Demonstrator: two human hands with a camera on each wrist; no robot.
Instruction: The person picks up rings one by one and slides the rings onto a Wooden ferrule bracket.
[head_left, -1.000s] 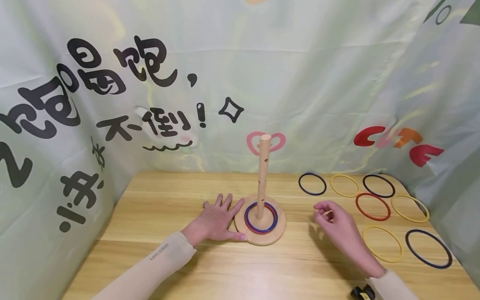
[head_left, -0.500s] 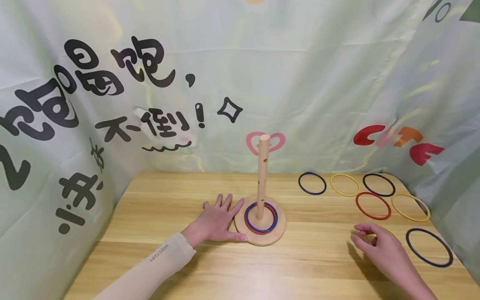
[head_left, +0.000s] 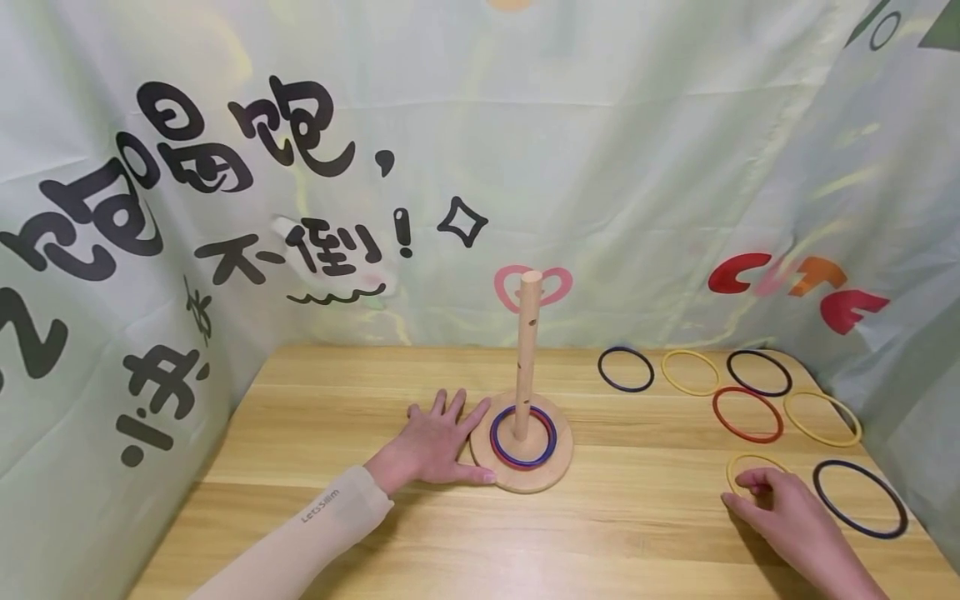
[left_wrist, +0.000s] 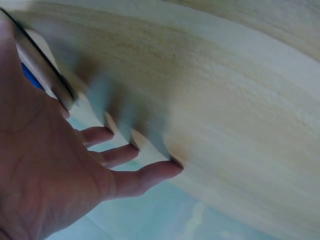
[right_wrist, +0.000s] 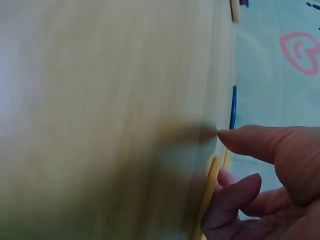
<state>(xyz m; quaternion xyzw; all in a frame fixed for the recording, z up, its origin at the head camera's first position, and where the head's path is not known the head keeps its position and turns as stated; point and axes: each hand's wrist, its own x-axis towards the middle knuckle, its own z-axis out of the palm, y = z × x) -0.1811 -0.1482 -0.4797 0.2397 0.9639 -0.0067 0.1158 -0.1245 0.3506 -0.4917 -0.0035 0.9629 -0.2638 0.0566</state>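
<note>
Toward the right front of the table, my right hand (head_left: 798, 508) hovers over the near yellow ring (head_left: 753, 456) and hides its front part. In the right wrist view, the thumb tip meets the tabletop, apart from the fingers, which lie beside the yellow ring (right_wrist: 210, 185). A wooden post (head_left: 528, 342) rises from a round wooden base (head_left: 555, 475). A blue ring (head_left: 555, 433) and a red ring (head_left: 513, 466) lie around its foot. With fingers spread, my left hand (head_left: 438, 442) rests on the table against the base's left side, its thumb at the rim.
A dark blue ring (head_left: 599, 364), a yellow ring (head_left: 662, 367) and a dark ring (head_left: 757, 351) lie along the back. Nearer are a red ring (head_left: 715, 408) and another yellow ring (head_left: 786, 408). One dark blue ring (head_left: 903, 510) sits by the right edge. Printed cloth (head_left: 600, 183) walls the table.
My right hand has moved right, from beside the post's base to the near yellow ring, and lowered over it. My left hand and the post stay put.
</note>
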